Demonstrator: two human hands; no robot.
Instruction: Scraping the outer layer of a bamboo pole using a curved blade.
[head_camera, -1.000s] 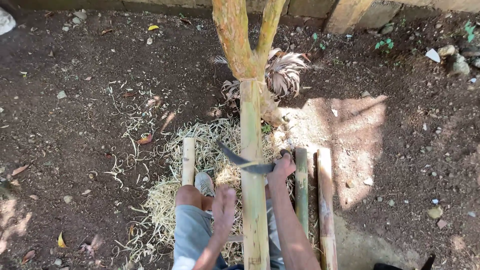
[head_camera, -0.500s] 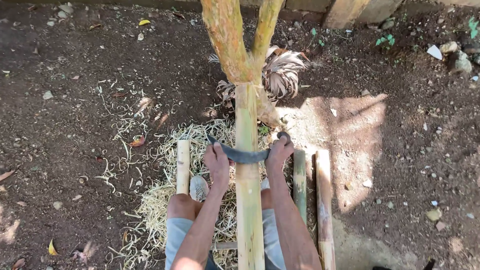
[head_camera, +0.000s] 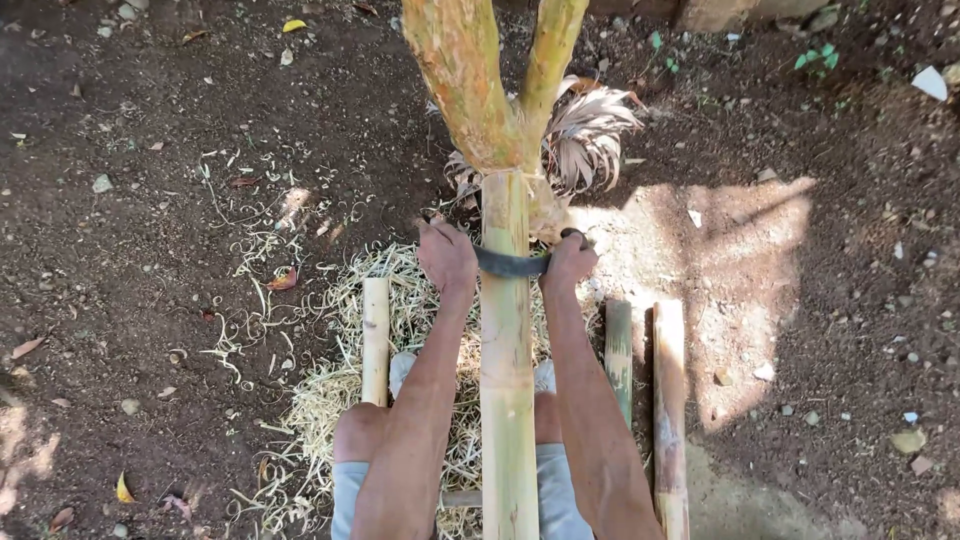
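between your knees, a long pale bamboo pole (head_camera: 507, 370) runs straight up the view, its near end cut off by the bottom edge and its far end propped in the fork of a small tree trunk (head_camera: 470, 80). you cannot see where the trunk goes, since the top edge crops it. your left hand (head_camera: 446, 256) is closed in a fist on the left end of a dark curved blade (head_camera: 511, 264); that handle is hidden inside your fingers. your right hand (head_camera: 568, 260) is likewise clenched on the right end, knuckles up, the grip itself out of sight. the blade lies crosswise on the pole, touching it, just below the fork. whether its edge bites into the bamboo is hard to make out. both your forearms reach forward nearly straight, one on each side of the pole, wrists level with each other. your thighs and shorts show only in part at the bottom. under you lies a heap of pale shavings (head_camera: 330, 390) on the dirt ground (head_camera: 150, 250). a short bamboo piece (head_camera: 376, 340) lies left of your left arm, and two more bamboo lengths (head_camera: 668, 400) lie side by side to your right, their near ends cropped.
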